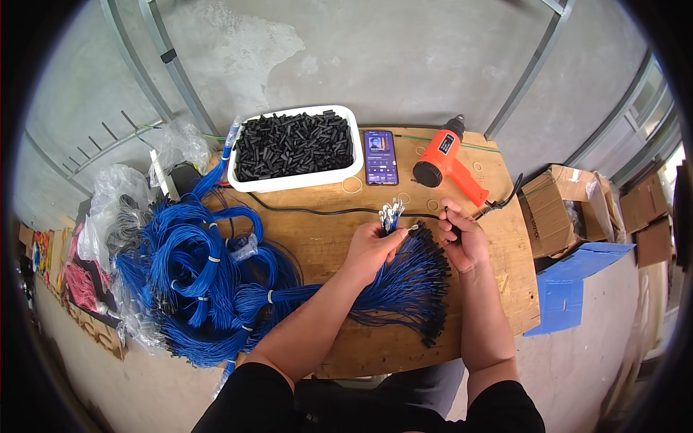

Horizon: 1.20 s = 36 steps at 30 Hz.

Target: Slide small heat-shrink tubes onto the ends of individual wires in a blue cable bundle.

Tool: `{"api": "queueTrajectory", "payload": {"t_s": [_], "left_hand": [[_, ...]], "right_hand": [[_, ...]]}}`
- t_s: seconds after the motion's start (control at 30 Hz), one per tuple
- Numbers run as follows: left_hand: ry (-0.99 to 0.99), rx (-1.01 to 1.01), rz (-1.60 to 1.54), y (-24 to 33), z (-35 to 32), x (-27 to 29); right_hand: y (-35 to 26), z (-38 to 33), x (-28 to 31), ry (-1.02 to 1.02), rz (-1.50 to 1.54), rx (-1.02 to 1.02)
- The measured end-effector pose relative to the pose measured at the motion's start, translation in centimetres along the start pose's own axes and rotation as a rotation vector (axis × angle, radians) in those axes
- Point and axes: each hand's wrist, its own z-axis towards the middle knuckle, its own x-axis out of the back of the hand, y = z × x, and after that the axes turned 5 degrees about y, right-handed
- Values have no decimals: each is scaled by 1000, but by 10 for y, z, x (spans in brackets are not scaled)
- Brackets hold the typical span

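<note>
My left hand is closed on a bunch of blue wires, and their pale metal terminals stick up above the fingers. One terminal leans out to the right, past the thumb. Just right of it, my right hand is curled with small black sleeves in its fingers; how many is hidden. Below and between the hands, blue wires fan out over the table, with black sleeves on their ends.
A white tray full of black sleeves stands at the back, beside a phone and an orange heat gun. Coiled blue wire bundles cover the left side. Rubber bands and a black cord lie on the wooden table. Cardboard boxes stand right.
</note>
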Motion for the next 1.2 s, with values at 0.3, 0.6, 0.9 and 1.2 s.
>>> {"api": "queueTrajectory", "payload": {"t_s": [0.3,0.6,0.9,1.2], "left_hand": [[-3,-1,-12,0,-1,-2],[42,4,-34,2,0,0],[63,7,-62,3,-1,-2],[85,-43,-51,2,-3,-5]], "right_hand": [[11,-3,0,-51,-181,61],[14,-13,-16,-49,-366,92],[17,-15,-17,-45,-432,88],[17,-15,-18,-44,-412,83]]}}
